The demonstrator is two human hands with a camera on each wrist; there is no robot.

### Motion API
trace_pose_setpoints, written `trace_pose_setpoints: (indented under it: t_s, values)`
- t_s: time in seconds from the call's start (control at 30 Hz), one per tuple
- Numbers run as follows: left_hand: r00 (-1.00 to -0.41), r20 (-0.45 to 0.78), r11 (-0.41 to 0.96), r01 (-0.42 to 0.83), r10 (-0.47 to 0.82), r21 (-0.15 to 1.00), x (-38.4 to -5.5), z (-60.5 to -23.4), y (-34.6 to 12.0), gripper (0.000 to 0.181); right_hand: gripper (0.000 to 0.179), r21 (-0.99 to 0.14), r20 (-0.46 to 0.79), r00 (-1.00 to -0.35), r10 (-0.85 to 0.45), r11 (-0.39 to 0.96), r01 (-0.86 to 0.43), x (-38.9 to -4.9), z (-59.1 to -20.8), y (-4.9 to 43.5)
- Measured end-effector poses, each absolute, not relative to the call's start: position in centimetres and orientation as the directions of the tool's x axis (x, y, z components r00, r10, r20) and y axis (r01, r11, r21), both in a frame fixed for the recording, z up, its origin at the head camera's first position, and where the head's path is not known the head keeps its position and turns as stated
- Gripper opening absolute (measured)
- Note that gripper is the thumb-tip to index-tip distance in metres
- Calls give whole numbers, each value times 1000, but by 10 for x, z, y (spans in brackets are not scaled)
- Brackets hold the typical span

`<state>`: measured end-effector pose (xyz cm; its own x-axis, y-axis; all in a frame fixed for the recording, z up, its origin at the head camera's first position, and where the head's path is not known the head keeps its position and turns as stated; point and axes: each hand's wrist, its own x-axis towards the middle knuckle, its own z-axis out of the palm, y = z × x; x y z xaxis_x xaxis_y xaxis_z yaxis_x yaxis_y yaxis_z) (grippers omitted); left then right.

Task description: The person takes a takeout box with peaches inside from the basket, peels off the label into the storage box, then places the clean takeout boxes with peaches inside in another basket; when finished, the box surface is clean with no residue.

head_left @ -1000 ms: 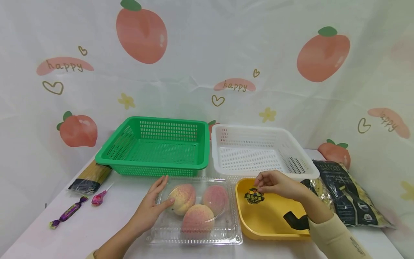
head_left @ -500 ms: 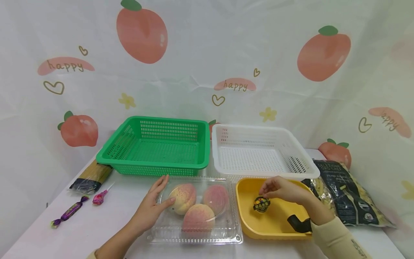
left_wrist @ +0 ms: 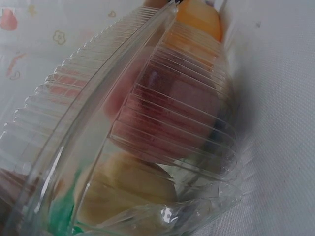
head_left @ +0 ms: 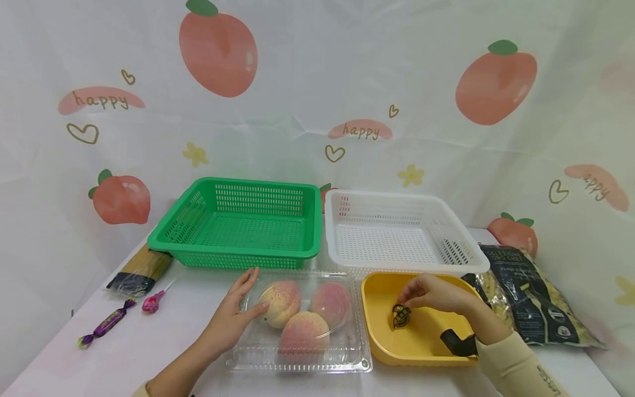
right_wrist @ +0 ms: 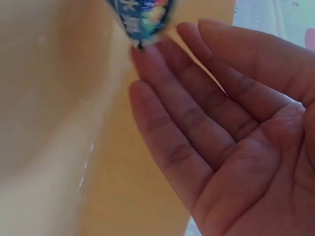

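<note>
i have the left hand (head_left: 237, 315) on the clear box (head_left: 347, 353), beside the yellow tray (head_left: 421, 339); its fingers are extended. the right hand (head_left: 437, 293) is over the tray, fingers loosely parted, gripping nothing. three peaches (head_left: 304, 335) sit inside the box. the black label (head_left: 401, 316) is tilted just by the right fingertips; from here i can't tell whether they touch.
</note>
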<state>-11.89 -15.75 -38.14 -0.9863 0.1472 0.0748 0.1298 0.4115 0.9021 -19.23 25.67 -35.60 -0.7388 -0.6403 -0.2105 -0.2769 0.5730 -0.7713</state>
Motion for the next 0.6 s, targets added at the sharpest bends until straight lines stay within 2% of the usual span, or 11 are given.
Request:
trace_pose_setpoints:
  t_s: [0.43, 0.6]
  values:
    - [-987, 65, 414, 121, 147, 902, -118, -381, -158, 77, 32, -689, -154, -756, -637, 617, -380, -189, -346, 255]
    - [-987, 59, 406, 115, 148, 907, -119, -382, -158, 77, 38, -708, -135, -748, -650, 592, -385, -188, -331, 247]
